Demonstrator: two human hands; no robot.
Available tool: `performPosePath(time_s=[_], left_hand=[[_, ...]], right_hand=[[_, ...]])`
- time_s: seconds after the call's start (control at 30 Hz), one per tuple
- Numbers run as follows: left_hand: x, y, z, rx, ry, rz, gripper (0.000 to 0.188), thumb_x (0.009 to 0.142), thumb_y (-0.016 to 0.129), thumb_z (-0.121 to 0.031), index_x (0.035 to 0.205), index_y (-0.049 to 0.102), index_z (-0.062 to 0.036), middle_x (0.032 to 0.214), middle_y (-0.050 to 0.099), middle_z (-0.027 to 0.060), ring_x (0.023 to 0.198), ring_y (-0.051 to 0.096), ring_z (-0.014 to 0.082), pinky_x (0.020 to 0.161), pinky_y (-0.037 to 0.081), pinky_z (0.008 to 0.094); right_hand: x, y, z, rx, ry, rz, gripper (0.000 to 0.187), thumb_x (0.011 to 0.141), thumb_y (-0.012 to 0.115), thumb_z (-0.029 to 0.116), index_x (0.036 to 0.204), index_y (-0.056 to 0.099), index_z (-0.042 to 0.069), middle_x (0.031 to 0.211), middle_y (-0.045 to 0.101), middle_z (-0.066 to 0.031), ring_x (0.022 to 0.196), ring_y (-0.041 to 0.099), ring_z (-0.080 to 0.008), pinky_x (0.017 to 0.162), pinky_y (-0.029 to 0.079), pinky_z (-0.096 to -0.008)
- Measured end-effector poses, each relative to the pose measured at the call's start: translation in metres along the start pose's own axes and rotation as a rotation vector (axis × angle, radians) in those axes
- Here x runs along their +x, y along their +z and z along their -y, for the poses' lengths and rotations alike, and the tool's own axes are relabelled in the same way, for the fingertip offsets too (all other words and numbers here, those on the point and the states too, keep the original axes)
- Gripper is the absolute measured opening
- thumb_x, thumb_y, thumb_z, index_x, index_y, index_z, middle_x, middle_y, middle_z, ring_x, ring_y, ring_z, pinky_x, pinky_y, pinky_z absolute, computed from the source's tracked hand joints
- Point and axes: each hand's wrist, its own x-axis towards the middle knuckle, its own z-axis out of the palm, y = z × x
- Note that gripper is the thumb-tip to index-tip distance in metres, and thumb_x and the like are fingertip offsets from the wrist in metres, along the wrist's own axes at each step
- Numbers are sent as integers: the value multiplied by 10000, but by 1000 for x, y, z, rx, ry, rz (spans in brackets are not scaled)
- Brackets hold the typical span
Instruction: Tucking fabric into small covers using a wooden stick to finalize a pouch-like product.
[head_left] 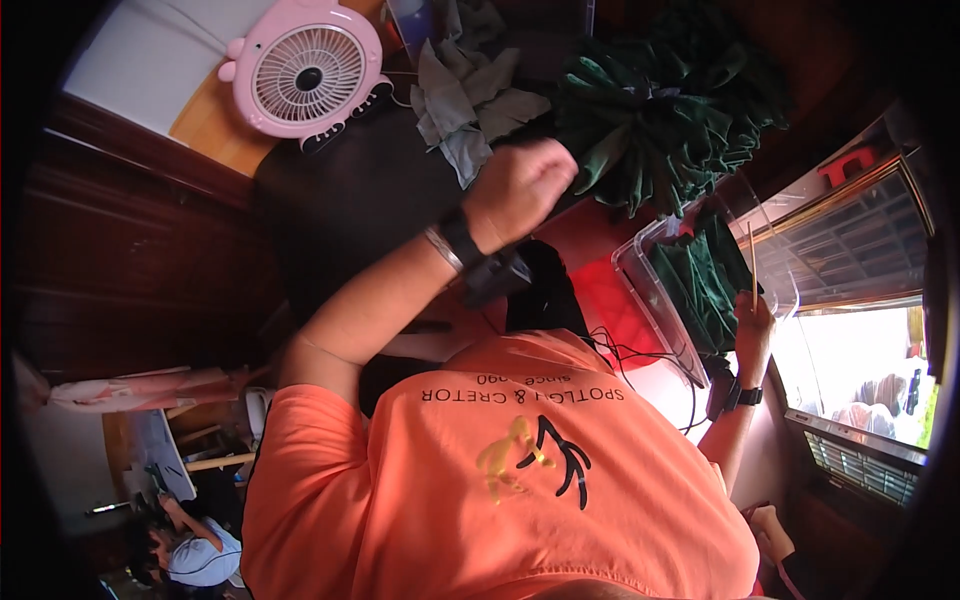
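Note:
My left hand (pixel 525 190), with a dark band and a silver bracelet at the wrist, is raised between grey cloth pieces and a heap of gathered dark green shiny fabric (pixel 650 110). Its fingers are curled closed; whatever they may hold is hidden. On the right, my right hand (pixel 755 325) grips a thin wooden stick (pixel 753 255) that points upward. That hand is beside a clear plastic bin (pixel 650 285) with more green fabric (pixel 705 275) inside.
A pink fan (pixel 310 75) stands at the far left, near a dark surface (pixel 340 210). Grey cloth scraps (pixel 465 100) lie beyond my left hand. Black cables (pixel 625 350) hang near the bin. Another person (pixel 200 550) sits at the lower left. A bright window (pixel 870 370) is at the right.

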Motion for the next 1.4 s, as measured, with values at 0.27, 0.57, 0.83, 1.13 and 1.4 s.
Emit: performPosePath(time_s=[0.27,0.57,0.83,1.13,1.4], left_hand=[[32,-71,122,804,-485,-51,398,780,530,-270,1092,530,-22,1218,453,205,1133,437,393,918,412,450],[31,-142,187,372,-365,-424,291,789,510,-211,951,589,17,908,630,182,859,626,327,752,483,399],[-70,-173,68,-833,-528,-609,292,902,463,-242,1090,536,-31,935,642,140,772,651,273,619,480,300],[-159,-154,2,-1019,-576,-703,272,907,456,-240,1040,543,-19,912,648,162,747,640,303,600,471,315],[-210,-162,-6,-1178,-450,-808,393,921,381,-355,1008,538,-5,928,636,171,796,632,292,659,476,351]], right_hand=[[-2,1,93,162,-164,-54,269,879,585,281,976,661,41,702,625,-57,637,574,-139,603,448,-300],[-25,10,138,243,-272,122,216,894,578,207,913,652,5,721,615,-26,662,548,-71,616,429,-226],[-39,64,193,627,-294,391,173,872,578,123,922,653,-24,761,647,-41,681,591,-74,603,449,-224],[-90,163,340,710,-964,414,309,716,733,149,993,638,50,970,597,-97,772,613,-224,661,486,-322],[-122,221,372,811,-538,1044,108,818,670,134,816,617,39,619,496,80,549,403,-14,491,298,-191]])
